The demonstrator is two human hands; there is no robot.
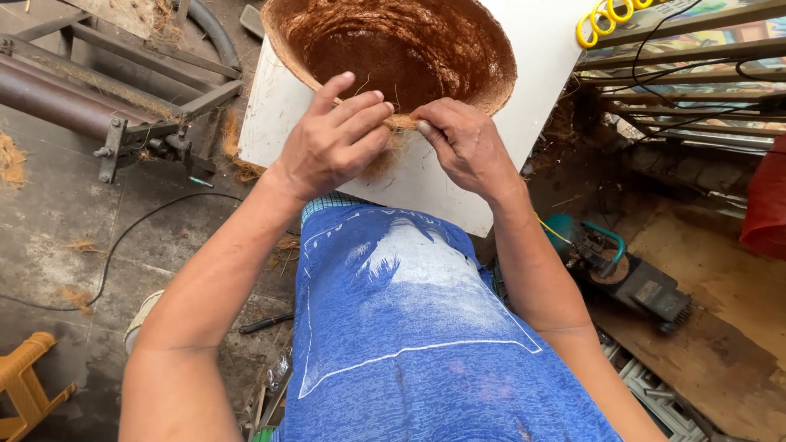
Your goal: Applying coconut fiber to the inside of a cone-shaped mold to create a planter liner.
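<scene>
Head view looks straight down on a large round coir basket liner (401, 49), a deep reddish-brown fibre bowl that sits on a white bench (426, 184); its hollow shows only its own matted fibre wall and floor, with nothing loose lying inside that can be made out. Both hands meet at the near rim of the bowl. The left hand (332, 143) has its fingers curled and bunched, thumb raised, fingertips pressed onto the rim's frayed edge. The right hand (463, 143) is also closed down, its thumb and forefinger pinching a small tuft of loose fibre (401, 123) at the same spot on the rim, so the two hands nearly touch each other there. More stray fibre hangs below the rim against the white surface. Below the hands, the person's blue printed shirt (409, 327) fills the lower middle of the picture. To the left, on the concrete floor (57, 213), stands a dark metal roller machine (74, 98) with fibre scraps around it, and a yellow stool (24, 381) shows at the lower corner. To the right, a small green and black motor tool (622, 274) lies on a wooden board.
</scene>
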